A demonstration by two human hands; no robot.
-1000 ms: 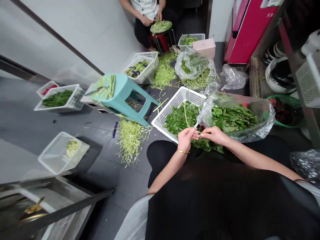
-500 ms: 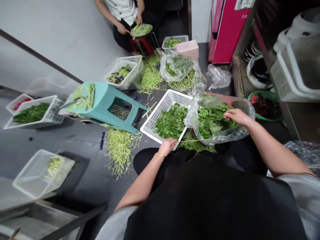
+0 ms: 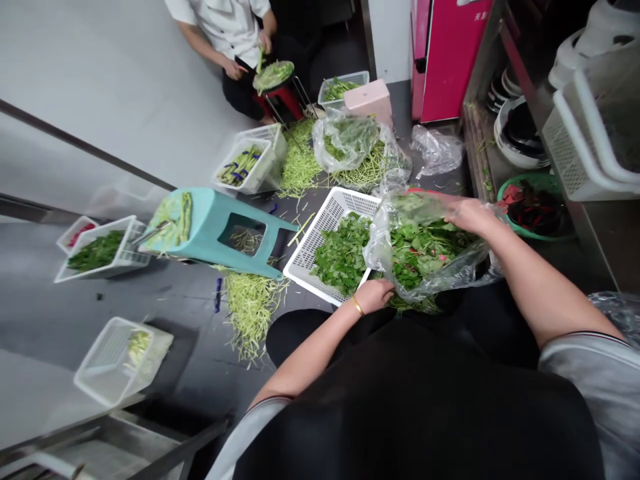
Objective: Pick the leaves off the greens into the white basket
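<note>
Leaves, green and ragged-edged [image 3: 343, 253], heap in white rectangular perforated plastic basket [image 3: 316, 230]. More leafy green stems [image 3: 420, 250] lie just beside, inside crinkled clear plastic bag [image 3: 379, 233]. Stringy pale-green peelings [image 3: 253, 317] lie near teal moulded plastic stool [image 3: 203, 223]. Glossy magenta cabinet [image 3: 447, 63] bears small white characters [image 3: 481, 17]; first reads 天, rest unclear. Right hand [image 3: 469, 217] bends fingers at bag's right side; blur hides whether film or stems are gripped. Left hand [image 3: 375, 295] curls narrow near basket corner; anything held hidden.

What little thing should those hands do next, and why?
Perhaps the right hand should pick some leafy greens from the plastic bag: it is at the bag, and the white basket alongside, partly filled with leaves, shows bare space.
</note>
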